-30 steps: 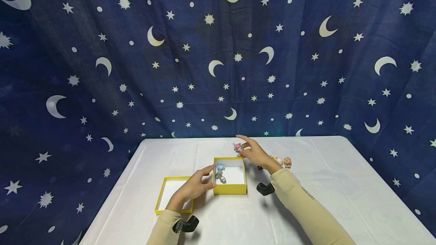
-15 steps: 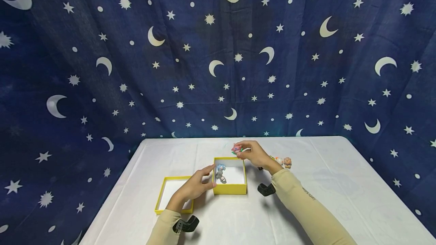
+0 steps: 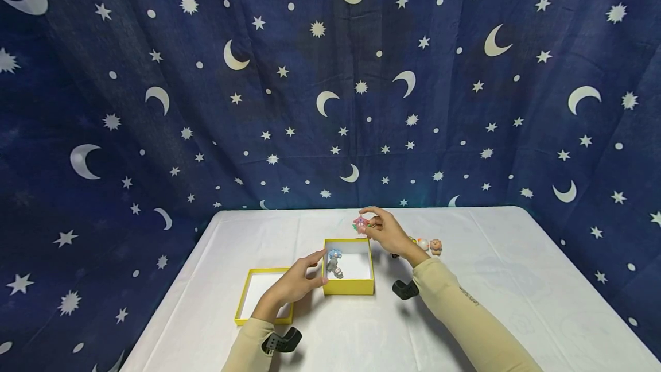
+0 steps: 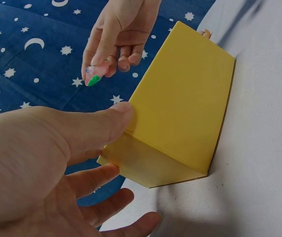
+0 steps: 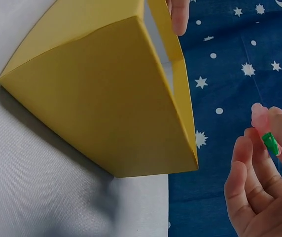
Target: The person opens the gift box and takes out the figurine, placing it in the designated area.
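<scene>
Above the back edge of a yellow box [image 3: 348, 287], my right hand [image 3: 386, 233] pinches a small pink toy figure [image 3: 360, 224] with green parts. The right wrist view shows that figure [image 5: 261, 117] between thumb and fingers. My left hand [image 3: 296, 280] rests against the box's left side, thumb at the front corner and fingers along the wall, nearly straight. In the left wrist view the thumb touches the top edge of the box [image 4: 180, 98]. Inside the white-lined box lie a blue-topped figure [image 3: 334, 254] and a grey one [image 3: 335, 270], both at the left.
A shallow yellow-edged lid [image 3: 253, 297], white inside, lies left of the box, partly behind the left wrist. Several more small figures stand beyond the right wrist, including a brown one [image 3: 436, 246]; the wrist partly hides others. A starry blue curtain [image 3: 310, 125] hangs behind the white table [image 3: 490, 280].
The pink figure has been turned about in the right fingers, dipping slightly and then rising, its front now differently angled. The left hand and the box have stayed put.
</scene>
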`<state>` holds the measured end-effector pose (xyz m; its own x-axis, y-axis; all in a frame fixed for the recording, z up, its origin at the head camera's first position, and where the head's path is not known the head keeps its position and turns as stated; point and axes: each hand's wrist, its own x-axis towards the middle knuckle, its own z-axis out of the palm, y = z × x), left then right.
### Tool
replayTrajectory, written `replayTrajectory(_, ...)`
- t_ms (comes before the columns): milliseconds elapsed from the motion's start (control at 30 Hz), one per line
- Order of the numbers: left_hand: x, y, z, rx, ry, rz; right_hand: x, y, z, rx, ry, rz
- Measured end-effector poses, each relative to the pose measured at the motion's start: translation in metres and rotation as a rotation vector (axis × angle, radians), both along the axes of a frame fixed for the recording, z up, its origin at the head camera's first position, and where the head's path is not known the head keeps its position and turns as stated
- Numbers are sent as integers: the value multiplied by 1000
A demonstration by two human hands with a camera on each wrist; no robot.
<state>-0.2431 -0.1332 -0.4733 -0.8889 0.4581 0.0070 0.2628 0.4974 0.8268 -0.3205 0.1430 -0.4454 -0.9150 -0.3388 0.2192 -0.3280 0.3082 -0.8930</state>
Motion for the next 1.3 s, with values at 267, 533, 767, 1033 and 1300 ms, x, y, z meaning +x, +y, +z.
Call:
replayTrajectory(267,-1,0,0,-10,1,-7,2,6,3,11,22,27)
replayTrajectory(533,-1,-1,-1,-1,1,3,5,10,5,52,0,12)
replayTrajectory(767,-1,0,0,-3,-8,5,17,14,14,67,-17,4)
replayTrajectory(1033,-1,0,0,-5,-7,8,17,19,11,83,-8,7)
replayTrajectory(1300,-1,-1,-1,-4,-9,3,15,25,0,71,16,18)
